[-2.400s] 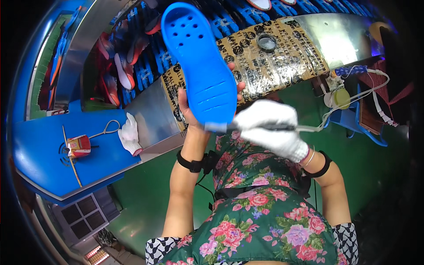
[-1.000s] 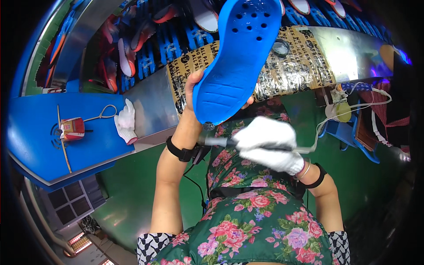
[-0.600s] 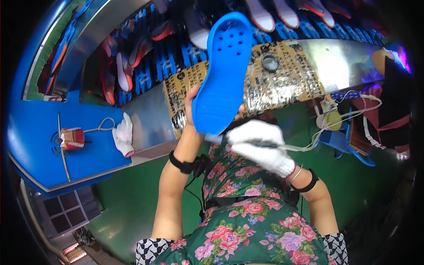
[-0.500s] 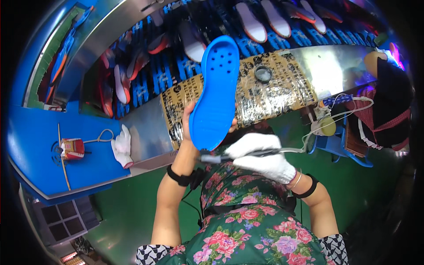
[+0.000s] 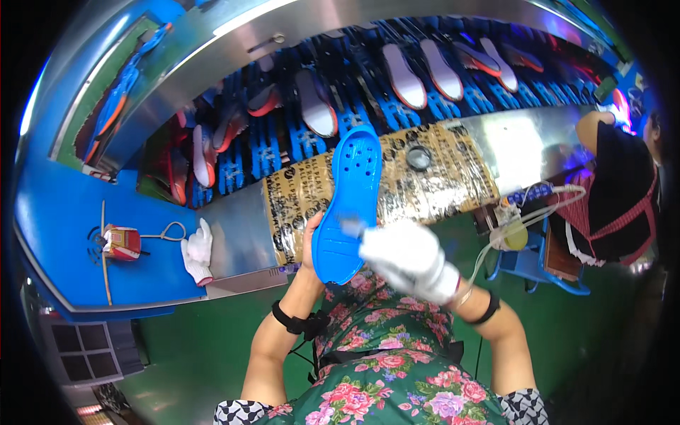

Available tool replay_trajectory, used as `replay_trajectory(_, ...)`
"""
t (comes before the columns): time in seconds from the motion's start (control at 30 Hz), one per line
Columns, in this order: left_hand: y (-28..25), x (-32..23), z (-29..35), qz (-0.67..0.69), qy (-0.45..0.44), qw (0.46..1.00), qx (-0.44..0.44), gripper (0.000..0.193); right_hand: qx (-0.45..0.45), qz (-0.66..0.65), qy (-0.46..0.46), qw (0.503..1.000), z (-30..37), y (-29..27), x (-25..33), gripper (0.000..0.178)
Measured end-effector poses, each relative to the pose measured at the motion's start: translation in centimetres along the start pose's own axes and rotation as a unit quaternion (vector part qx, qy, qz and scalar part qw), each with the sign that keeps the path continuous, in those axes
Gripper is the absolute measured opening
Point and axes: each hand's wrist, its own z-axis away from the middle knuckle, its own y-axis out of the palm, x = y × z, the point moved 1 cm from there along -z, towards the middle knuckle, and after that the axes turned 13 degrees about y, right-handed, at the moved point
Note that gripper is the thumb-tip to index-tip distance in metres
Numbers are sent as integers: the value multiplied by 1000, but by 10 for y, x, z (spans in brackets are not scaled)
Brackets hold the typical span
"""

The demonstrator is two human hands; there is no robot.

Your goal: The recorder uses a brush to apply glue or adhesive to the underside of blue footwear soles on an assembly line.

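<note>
A blue shoe sole (image 5: pixel 356 188), with small round holes in its toe end, is held toe-up in front of me. My bare left hand (image 5: pixel 312 237) is closed round its left edge, most of its fingers hidden behind the sole. In a white knitted glove, my right hand (image 5: pixel 407 256) grips a brush with a thin hose on its handle. The grey brush head (image 5: pixel 351 227) is over the sole's inner face near the heel half, blurred by motion. Whether it touches the surface I cannot tell.
Behind the sole runs a metal ledge covered with taped brown wrap (image 5: pixel 446 173), bearing a small round dish (image 5: pixel 418 158). Beyond it, shoe soles (image 5: pixel 315 103) stand on a rack. Left are a white glove (image 5: pixel 198 251) and red box (image 5: pixel 122 243); right, another person's arm (image 5: pixel 595 129).
The brush has moved up from below the heel to over the sole's inner face. The sole has dropped slightly toward me. My view has tilted, so the rack sits lower.
</note>
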Motion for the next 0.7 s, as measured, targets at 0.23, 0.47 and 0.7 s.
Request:
replay_trajectory(0.23, -12, -21, 4, 42, 33, 998, -28, 93, 12, -350, 301, 887, 4, 14, -3, 15)
replay_trajectory(0.47, 18, -57, 23, 18, 95, 995, 34, 97, 196, -593, 362, 692, 16, 23, 6, 21)
replay_trajectory(0.7, 154, -155, 36, -143, 202, 935, 253, 126, -64, -674, 421, 604, 30, 6, -30, 22)
